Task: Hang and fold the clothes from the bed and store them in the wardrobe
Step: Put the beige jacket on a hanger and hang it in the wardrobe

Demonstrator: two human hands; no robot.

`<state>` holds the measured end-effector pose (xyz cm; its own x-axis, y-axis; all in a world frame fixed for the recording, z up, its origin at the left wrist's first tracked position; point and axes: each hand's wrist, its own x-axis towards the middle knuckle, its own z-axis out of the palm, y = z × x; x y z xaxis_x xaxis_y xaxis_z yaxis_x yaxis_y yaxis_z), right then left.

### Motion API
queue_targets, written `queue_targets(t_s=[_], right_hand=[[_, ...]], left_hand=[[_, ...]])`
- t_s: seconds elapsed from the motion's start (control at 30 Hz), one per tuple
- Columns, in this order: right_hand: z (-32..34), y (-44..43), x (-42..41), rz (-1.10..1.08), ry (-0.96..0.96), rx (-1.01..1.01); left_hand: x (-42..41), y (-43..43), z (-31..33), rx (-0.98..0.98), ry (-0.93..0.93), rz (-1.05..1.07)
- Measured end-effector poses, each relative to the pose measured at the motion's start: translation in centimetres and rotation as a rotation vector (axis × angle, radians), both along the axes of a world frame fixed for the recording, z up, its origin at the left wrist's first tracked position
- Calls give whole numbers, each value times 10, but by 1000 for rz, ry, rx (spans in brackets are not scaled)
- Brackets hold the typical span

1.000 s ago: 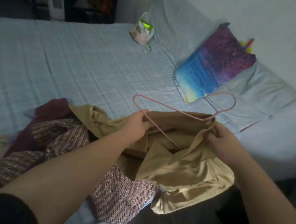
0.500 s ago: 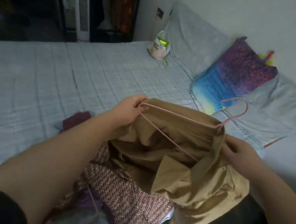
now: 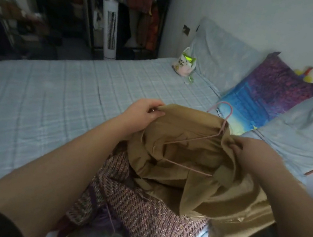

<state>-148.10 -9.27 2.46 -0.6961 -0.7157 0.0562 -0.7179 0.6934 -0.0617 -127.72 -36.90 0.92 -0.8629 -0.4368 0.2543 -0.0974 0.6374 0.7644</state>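
A tan garment (image 3: pixel 199 178) hangs lifted above the bed (image 3: pixel 53 91), with a pink wire hanger (image 3: pixel 194 145) inside its neck opening and the hook sticking out at the top. My left hand (image 3: pixel 142 114) grips the garment's left shoulder edge over the hanger's end. At the right shoulder, my right hand (image 3: pixel 252 156) pinches the fabric. Beneath the garment lies a pink and purple woven garment (image 3: pixel 136 213) on the bed's near edge. The open wardrobe (image 3: pixel 136 8) with hanging clothes stands beyond the bed's far side.
A white tower fan (image 3: pixel 110 29) stands by the wardrobe. A small plastic bag (image 3: pixel 184 64) sits near the pale blue pillows (image 3: pixel 303 131). A blue and purple cushion (image 3: pixel 266 94) leans against them. Dark floor lies at lower right.
Both hands raised the tan garment off the pile. The hanger's left end, earlier bare, now sits inside the left shoulder. The view tilted up toward the wardrobe.
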Motion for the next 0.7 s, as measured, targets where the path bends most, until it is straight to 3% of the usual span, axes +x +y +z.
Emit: queue_targets(t_s=[0.2, 0.33, 0.43, 0.5, 0.63, 0.7], right_hand=[[9, -18, 3, -77, 136, -249], [10, -19, 6, 6, 5, -439], [13, -15, 7, 107, -90, -467], [18, -11, 9, 161, -105, -460], [35, -6, 17, 230, -128, -472], [45, -6, 26, 283, -143, -499]], left_hand=[[-1, 29, 6, 36, -43, -75], [0, 40, 3, 49, -268, -101], [0, 52, 8, 36, -386, -173], [1, 58, 17, -111, -324, -106], [3, 65, 53, -404, 11, 43], [6, 71, 71, -530, 50, 81]])
